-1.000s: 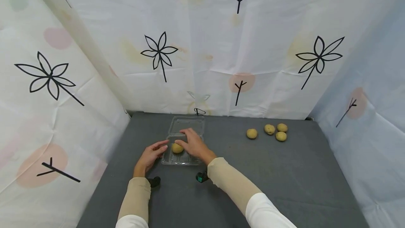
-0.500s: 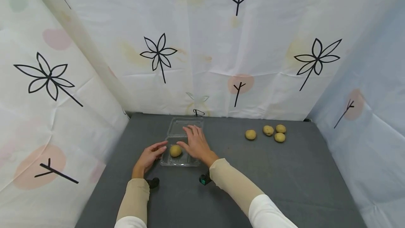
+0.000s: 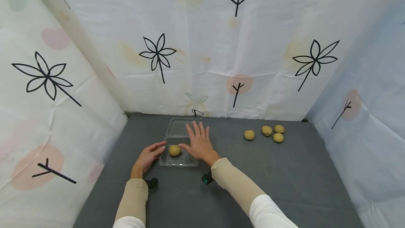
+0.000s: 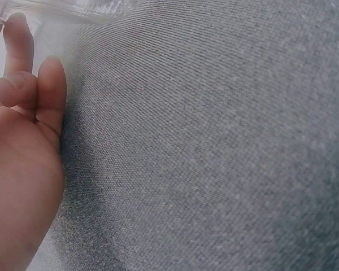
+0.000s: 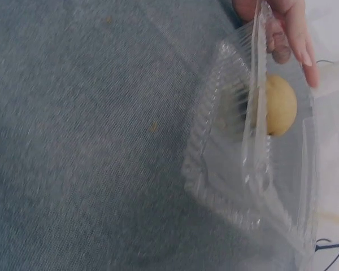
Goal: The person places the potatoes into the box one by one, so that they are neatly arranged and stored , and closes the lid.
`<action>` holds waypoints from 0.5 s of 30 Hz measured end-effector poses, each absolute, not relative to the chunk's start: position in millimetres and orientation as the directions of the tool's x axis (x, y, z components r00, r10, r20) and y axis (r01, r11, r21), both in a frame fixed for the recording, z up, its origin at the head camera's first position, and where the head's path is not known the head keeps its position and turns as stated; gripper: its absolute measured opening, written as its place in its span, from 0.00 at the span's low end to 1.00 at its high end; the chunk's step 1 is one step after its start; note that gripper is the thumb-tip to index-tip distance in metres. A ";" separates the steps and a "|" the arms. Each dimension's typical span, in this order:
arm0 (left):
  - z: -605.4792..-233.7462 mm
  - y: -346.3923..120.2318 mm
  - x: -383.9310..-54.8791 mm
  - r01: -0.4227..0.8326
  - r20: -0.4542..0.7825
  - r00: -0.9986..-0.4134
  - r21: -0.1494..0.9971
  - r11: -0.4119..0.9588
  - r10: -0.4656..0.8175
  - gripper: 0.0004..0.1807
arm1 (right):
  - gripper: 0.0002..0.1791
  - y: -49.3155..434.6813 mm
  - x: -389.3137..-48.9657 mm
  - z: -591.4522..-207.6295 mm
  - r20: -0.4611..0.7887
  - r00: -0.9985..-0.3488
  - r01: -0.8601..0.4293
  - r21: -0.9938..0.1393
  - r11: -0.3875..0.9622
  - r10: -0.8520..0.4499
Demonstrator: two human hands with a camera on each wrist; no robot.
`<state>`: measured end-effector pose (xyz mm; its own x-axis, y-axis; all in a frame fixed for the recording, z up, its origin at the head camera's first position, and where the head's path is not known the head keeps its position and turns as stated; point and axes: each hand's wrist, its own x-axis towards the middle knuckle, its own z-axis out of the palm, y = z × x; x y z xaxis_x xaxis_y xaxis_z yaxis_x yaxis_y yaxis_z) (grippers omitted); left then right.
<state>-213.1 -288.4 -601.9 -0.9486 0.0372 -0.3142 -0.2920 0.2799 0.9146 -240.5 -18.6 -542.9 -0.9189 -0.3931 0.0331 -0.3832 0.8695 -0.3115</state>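
A clear plastic clamshell container [image 3: 187, 163] lies on the table in the head view, its lid [image 3: 177, 127] folded back toward the curtain. One yellow potato [image 3: 174, 150] sits in the base, left of centre; the right wrist view shows the same potato [image 5: 281, 107] behind the ribbed wall. My left hand [image 3: 147, 158] is at the container's left edge, fingers loosely bent; its fingertips [image 4: 16, 25] reach the clear rim in the left wrist view. Over the container's right side my right hand [image 3: 200, 144] is spread, holding nothing, thumb toward the potato. It is out of sight in its own wrist view.
Several more potatoes lie at the back right of the grey table [image 3: 246, 178]: a lone potato [image 3: 249, 135] and a close cluster [image 3: 278, 137] beside it. A patterned white curtain [image 3: 209, 45] rises behind and at both sides.
My right hand has let go of the potato in the container, then lifted away rightward with its fingers spreading. The left hand has stayed at the container's left edge.
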 end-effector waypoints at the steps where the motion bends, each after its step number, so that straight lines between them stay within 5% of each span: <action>1: -602.2 -287.8 -213.2 -0.299 -0.319 -0.947 0.915 0.272 0.032 0.29 | 0.53 -16.6 -239.9 -543.3 0.029 -0.919 -0.382 -0.304 0.873 -0.392; 15: -596.9 -286.1 -210.6 -0.269 -0.291 -0.956 0.923 0.274 0.043 0.28 | 0.56 4.9 -238.9 -545.9 0.014 -0.929 -0.357 -0.281 0.891 -0.369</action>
